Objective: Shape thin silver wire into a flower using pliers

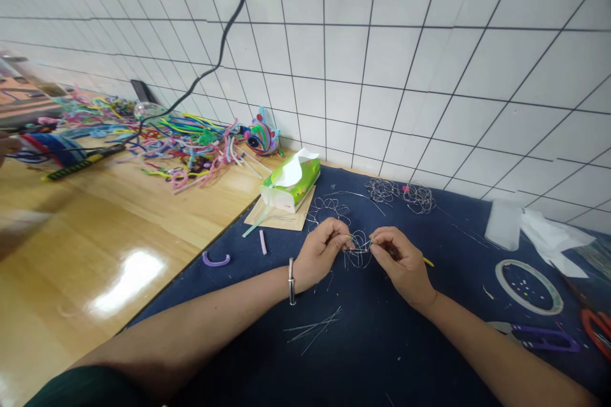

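Two hands, the left hand (321, 251) and the right hand (403, 264), pinch opposite sides of a looped wire piece (358, 251) over the dark blue counter (382, 343); it lies directly between them, touching both, its straighter middle strand running crosswise from hand to hand, neither clearly nearer

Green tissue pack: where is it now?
In the head view, slightly left of centre: the tissue pack lies on brown paper, beyond the left hand.

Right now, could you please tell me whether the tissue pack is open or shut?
Open: a white tissue sticks up from the top of the green pack.
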